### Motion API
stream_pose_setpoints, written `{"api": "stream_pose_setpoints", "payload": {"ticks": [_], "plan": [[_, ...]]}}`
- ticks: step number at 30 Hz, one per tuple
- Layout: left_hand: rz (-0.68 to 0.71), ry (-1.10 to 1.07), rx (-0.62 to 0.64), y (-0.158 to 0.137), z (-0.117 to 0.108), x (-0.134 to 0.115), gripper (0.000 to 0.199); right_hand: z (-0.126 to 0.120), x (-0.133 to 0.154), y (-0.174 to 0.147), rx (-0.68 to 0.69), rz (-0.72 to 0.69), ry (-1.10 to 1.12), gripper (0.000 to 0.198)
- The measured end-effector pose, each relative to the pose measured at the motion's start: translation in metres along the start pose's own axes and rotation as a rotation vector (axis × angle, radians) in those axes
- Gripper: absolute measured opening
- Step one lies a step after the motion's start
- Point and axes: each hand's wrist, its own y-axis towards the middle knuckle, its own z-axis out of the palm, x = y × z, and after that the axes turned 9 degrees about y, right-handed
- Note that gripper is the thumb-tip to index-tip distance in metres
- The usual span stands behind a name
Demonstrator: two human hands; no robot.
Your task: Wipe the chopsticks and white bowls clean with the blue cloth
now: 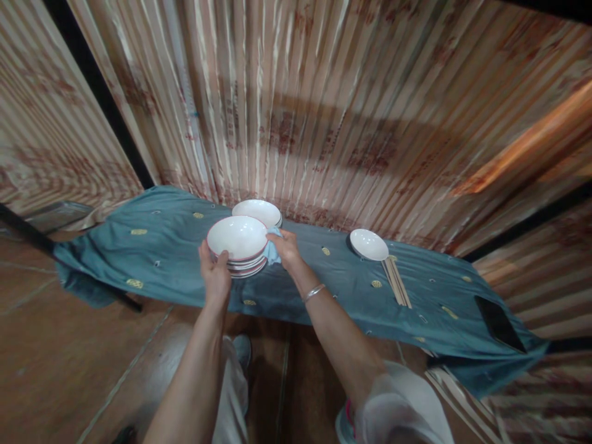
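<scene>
A white plate with a thin red rim [238, 237] is over a stack of similar plates [250, 269]. My left hand [215, 274] grips its left edge, with the thumb over the rim. My right hand [284, 246] pinches a light blue cloth [272, 248] against the plate's right edge. Whether the plate still touches the stack under it, I cannot tell. Just behind stands a second stack of white plates [257, 211], partly hidden by the held plate.
A teal cloth [296, 302] covers the narrow table. To the right are a white bowl [369, 244], several wooden chopsticks [396, 282] and a black phone [499, 322] near the front edge. Dark metal posts [99, 92] and a striped curtain [296, 111] border the table.
</scene>
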Motion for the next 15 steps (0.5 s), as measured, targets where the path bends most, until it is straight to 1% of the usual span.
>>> {"api": "stream_pose_setpoints", "payload": {"ticks": [2,3,5,6,9,11,13,15], "plan": [[-0.023,0.012,-0.111,0.001,-0.003,-0.012,0.065,0.003,0.009,-0.005,-0.015,0.008,0.076,0.014],[-0.019,0.024,-0.145,0.001,-0.005,-0.020,0.064,0.004,0.015,-0.008,-0.015,0.007,0.124,0.013],[-0.015,0.038,-0.188,-0.001,-0.008,-0.038,0.065,0.001,0.028,-0.017,-0.004,-0.021,0.211,0.014],[0.005,0.035,-0.187,-0.003,-0.008,-0.049,0.066,-0.002,0.036,-0.022,0.010,-0.042,0.246,0.015],[0.118,-0.022,-0.132,-0.014,-0.003,-0.084,0.069,-0.021,0.056,-0.041,-0.001,-0.081,0.297,0.022],[0.142,-0.129,-0.055,-0.026,0.008,-0.106,0.070,-0.042,0.066,-0.056,-0.039,-0.101,0.330,0.025],[0.112,-0.229,0.048,-0.040,0.024,-0.121,0.069,-0.068,0.071,-0.070,-0.106,-0.107,0.319,0.025],[0.038,-0.313,0.134,-0.055,0.043,-0.126,0.069,-0.097,0.071,-0.084,-0.155,-0.102,0.276,0.026]]}}
